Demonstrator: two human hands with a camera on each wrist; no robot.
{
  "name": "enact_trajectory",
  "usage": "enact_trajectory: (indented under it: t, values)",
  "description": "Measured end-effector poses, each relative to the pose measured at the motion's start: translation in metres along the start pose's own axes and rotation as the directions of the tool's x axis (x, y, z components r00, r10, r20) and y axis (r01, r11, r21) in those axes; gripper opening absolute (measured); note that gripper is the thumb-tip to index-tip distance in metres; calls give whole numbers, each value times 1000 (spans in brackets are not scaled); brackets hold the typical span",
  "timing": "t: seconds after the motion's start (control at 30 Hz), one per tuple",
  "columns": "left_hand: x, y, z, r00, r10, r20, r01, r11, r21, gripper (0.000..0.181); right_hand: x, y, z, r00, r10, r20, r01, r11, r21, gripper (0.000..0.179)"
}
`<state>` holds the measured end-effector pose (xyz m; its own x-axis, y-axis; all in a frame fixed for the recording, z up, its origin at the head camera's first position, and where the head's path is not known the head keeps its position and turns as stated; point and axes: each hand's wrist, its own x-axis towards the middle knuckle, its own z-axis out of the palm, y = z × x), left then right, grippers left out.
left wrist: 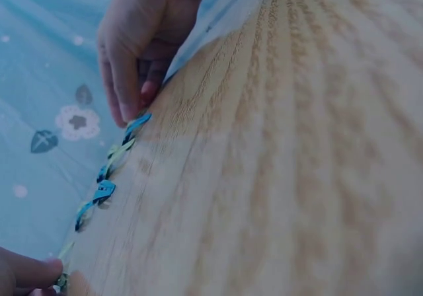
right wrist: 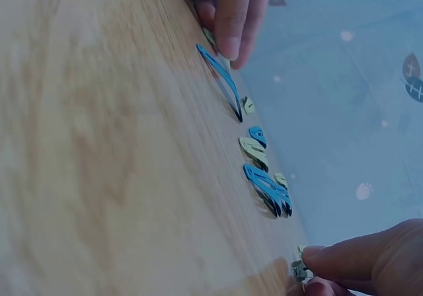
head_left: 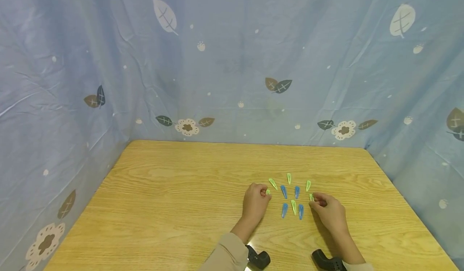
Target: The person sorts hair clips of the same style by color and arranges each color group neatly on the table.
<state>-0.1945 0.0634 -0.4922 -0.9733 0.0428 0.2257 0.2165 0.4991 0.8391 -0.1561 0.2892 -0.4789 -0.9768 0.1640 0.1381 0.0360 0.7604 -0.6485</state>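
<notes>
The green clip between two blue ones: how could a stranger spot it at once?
On the wooden table, look between the left hand and the right hand. In the nearest row, two blue clips lie with the green clip between them. No other green one has a blue one close on both its left and right.
</notes>
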Motion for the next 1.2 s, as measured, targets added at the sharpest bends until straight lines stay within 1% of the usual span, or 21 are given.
enact_trajectory:
  t: [0.13,0.3,0.4,0.53,0.7,0.8,0.93,1.0,1.1,1.2]
  values:
    - [1,-1,0,1000,4,3,-4,1000,13,24,0,-2,2,1000,8,-12,-8,1000,-6,30]
    - [1,-2,1,999,29,-34,-28,999,17,23,2,-6,2,1000,-5,-25,5,1000,1,28]
    - [1,-2,1,999,28,-46,-28,999,17,21,2,-7,2,1000,-4,-24,4,1000,4,28]
    - [1,-2,0,999,19,-33,-18,1000,20,20,1,-7,2,1000,4,-16,-4,1000,12,28]
    - [0,-2,-1,999,40,-26,-40,999,27,19,1,-8,1,1000,26,-3,-26,999,32,28]
    - [-1,-1,-1,998,54,-32,-54,998,18,19,1,-8,0,999,43,15,-44,998,49,29]
    - [0,-2,-2,998,45,-33,-46,999,-20,18,2,-7,-1,998,61,30,-63,996,63,30]
    - [1,-3,-3,1000,24,-18,-25,998,-53,18,2,-7,0,998,66,24,-68,996,65,30]
    - [4,-5,-3,1000,-25,2,25,991,-129,17,3,-6,0,997,72,8,-72,995,65,29]
    - [6,-8,-6,997,-71,22,74,973,-220,19,4,-5,1,997,77,-2,-77,995,64,29]
